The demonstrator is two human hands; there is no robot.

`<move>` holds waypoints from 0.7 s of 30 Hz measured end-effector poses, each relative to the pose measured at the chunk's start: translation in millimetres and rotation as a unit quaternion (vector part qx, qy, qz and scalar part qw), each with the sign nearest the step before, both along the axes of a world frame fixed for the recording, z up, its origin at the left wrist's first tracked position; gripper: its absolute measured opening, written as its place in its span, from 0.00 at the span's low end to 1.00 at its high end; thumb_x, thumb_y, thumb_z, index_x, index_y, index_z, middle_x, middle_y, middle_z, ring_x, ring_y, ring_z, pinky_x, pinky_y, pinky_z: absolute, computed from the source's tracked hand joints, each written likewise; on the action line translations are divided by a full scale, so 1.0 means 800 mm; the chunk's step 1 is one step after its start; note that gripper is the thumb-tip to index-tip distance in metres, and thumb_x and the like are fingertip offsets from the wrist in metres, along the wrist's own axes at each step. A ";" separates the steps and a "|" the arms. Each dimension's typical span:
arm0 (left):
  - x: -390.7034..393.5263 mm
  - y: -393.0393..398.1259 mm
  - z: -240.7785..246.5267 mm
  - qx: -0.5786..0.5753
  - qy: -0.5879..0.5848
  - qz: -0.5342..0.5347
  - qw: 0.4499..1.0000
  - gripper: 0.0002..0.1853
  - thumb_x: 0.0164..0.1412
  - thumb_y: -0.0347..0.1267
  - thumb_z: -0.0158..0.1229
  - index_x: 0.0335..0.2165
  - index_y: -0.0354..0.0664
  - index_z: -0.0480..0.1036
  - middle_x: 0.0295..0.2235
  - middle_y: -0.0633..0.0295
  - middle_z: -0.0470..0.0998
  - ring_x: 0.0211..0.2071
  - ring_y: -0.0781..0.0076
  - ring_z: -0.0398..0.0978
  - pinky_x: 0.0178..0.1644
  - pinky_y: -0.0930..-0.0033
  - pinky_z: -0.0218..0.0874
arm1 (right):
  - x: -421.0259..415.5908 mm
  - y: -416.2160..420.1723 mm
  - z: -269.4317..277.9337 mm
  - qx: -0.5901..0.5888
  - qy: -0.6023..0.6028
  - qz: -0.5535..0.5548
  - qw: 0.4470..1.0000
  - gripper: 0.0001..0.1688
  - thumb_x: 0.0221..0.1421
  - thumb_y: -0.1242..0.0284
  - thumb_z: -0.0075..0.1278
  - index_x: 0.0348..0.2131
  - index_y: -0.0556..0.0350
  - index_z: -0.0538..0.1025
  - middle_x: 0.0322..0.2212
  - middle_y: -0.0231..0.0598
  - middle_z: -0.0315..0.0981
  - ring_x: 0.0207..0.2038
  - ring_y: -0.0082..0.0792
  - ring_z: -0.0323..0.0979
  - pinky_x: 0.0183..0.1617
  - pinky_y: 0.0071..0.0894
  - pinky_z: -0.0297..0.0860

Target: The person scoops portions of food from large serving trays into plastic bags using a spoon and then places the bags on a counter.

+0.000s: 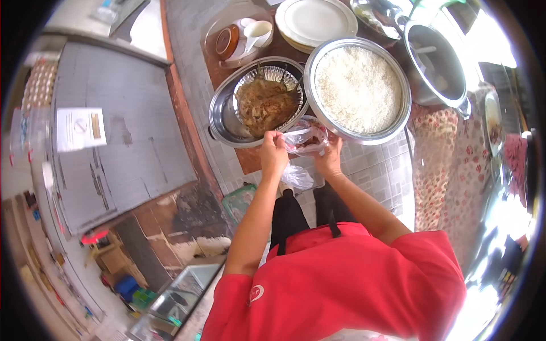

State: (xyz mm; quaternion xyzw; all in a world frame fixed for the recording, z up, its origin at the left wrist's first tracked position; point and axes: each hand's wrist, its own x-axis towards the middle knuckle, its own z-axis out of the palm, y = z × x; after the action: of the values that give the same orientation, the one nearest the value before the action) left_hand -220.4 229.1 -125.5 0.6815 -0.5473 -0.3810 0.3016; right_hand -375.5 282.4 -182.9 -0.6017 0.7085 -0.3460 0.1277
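Between my two hands is a clear plastic bag (306, 138) with reddish-brown contents inside. My left hand (274, 154) pinches the bag's left edge, and my right hand (329, 158) grips its right side. Crumpled plastic (297, 176) hangs beneath. Just beyond my left hand, an oval metal pan (222, 117) holds a foil tray (239, 87) of brown cooked food (266, 104). Past my right hand stands a round metal pot (312, 91) full of white rice (358, 87). Parts of my right fingers are hidden behind the bag.
White plates (316, 20) are stacked behind the rice. A clear container (209, 38) at the back left holds a white cup (258, 30) and a brown lid (227, 41). A deep metal pot (435, 64) with a ladle stands at right, near a patterned cloth (439, 170). A grey door (123, 119) is at left.
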 end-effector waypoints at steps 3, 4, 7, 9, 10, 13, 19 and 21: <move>0.014 -0.009 -0.010 0.076 0.126 -0.010 0.989 0.05 0.60 0.28 0.46 0.35 0.39 0.63 0.21 0.58 0.74 0.23 0.76 0.71 0.27 0.73 0.60 | 0.008 0.003 -0.009 -0.007 -0.067 -0.041 0.997 0.24 0.39 0.78 0.58 0.42 0.47 0.75 0.45 0.42 0.60 0.47 0.41 0.60 0.49 0.36 0.61; 0.009 -0.012 0.020 0.116 0.128 -0.008 0.985 0.04 0.61 0.26 0.43 0.37 0.41 0.61 0.21 0.60 0.73 0.22 0.78 0.70 0.27 0.76 0.59 | 0.012 0.000 -0.004 -0.017 -0.123 -0.041 0.991 0.19 0.40 0.79 0.56 0.37 0.49 0.77 0.43 0.39 0.63 0.40 0.37 0.64 0.42 0.32 0.65; 0.020 -0.015 0.009 -0.002 0.101 -0.141 0.985 0.05 0.57 0.22 0.44 0.35 0.38 0.63 0.24 0.56 0.72 0.25 0.62 0.72 0.31 0.63 0.62 | 0.021 -0.001 0.022 0.000 -0.211 -0.075 0.975 0.17 0.42 0.79 0.56 0.36 0.51 0.77 0.40 0.38 0.65 0.35 0.33 0.66 0.35 0.27 0.67; 0.034 -0.022 0.006 -0.128 0.013 -0.265 0.956 0.07 0.54 0.18 0.43 0.32 0.37 0.66 0.24 0.55 0.71 0.26 0.62 0.72 0.31 0.63 0.62 | 0.029 -0.003 0.043 -0.051 -0.187 -0.097 0.976 0.13 0.44 0.79 0.55 0.35 0.55 0.76 0.35 0.40 0.67 0.32 0.34 0.68 0.29 0.27 0.67; 0.038 -0.023 0.005 -0.190 -0.028 -0.319 0.928 0.09 0.52 0.16 0.43 0.30 0.37 0.67 0.25 0.54 0.71 0.27 0.61 0.72 0.32 0.64 0.62 | 0.030 -0.003 0.053 -0.054 -0.188 -0.101 0.976 0.12 0.44 0.80 0.54 0.34 0.56 0.76 0.34 0.41 0.66 0.31 0.35 0.68 0.29 0.27 0.67; 0.038 -0.021 0.016 -0.213 -0.078 -0.319 0.920 0.06 0.48 0.17 0.46 0.25 0.36 0.68 0.24 0.50 0.69 0.28 0.52 0.70 0.34 0.60 0.62 | 0.030 0.003 0.083 -0.083 -0.138 -0.102 0.982 0.09 0.47 0.80 0.53 0.33 0.59 0.75 0.32 0.44 0.67 0.27 0.38 0.69 0.28 0.30 0.67; 0.041 -0.034 0.070 -0.198 -0.085 -0.363 0.907 0.11 0.45 0.27 0.59 0.27 0.36 0.64 0.27 0.52 0.67 0.30 0.49 0.70 0.31 0.56 0.63 | 0.026 0.008 0.120 -0.094 -0.163 -0.100 0.977 0.09 0.47 0.81 0.50 0.32 0.58 0.75 0.26 0.42 0.69 0.24 0.39 0.70 0.28 0.31 0.67; 0.049 -0.044 0.071 -0.207 -0.097 -0.370 0.901 0.12 0.45 0.28 0.60 0.27 0.38 0.63 0.28 0.55 0.67 0.29 0.50 0.71 0.30 0.56 0.63 | 0.026 0.003 0.126 -0.038 -0.213 -0.135 0.967 0.08 0.47 0.82 0.48 0.31 0.58 0.76 0.23 0.41 0.71 0.24 0.38 0.72 0.28 0.30 0.68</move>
State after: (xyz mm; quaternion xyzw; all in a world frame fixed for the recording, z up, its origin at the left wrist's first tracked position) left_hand -181.5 193.9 -68.7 0.3859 -0.8530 -0.2753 0.2184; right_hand -354.6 284.4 -82.1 -0.4170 0.7259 -0.5070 0.2052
